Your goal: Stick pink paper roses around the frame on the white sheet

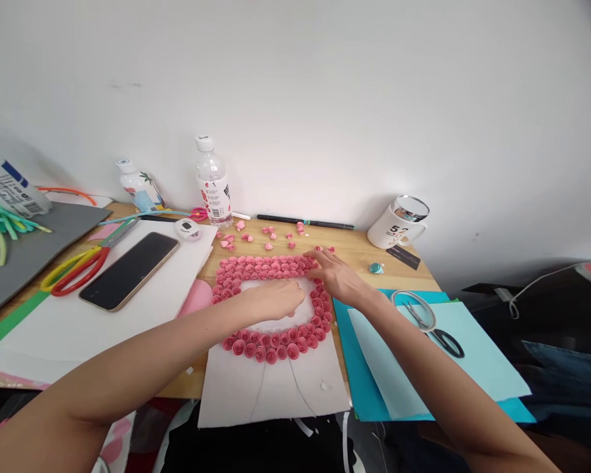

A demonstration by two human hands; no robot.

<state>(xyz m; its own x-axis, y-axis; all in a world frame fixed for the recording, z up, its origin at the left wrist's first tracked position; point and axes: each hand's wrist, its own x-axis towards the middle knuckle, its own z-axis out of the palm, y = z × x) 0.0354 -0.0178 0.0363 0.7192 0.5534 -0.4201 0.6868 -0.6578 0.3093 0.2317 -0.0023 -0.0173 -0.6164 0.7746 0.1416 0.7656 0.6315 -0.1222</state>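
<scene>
Pink roses (274, 341) partly behind right hand (335, 274)

The scene is brightly and softly lit, and the wall (295, 98) is washed in even, pale light that is dimmed toward the upper right corner. A faint shadow is cast on it beside the mug (394, 225). The dark lower right is left murky. The forearms (177, 335) are stretched by wide-angle distortion toward the lower corners. Fine detail in the paper roses (272, 355) is slightly softened.
</scene>
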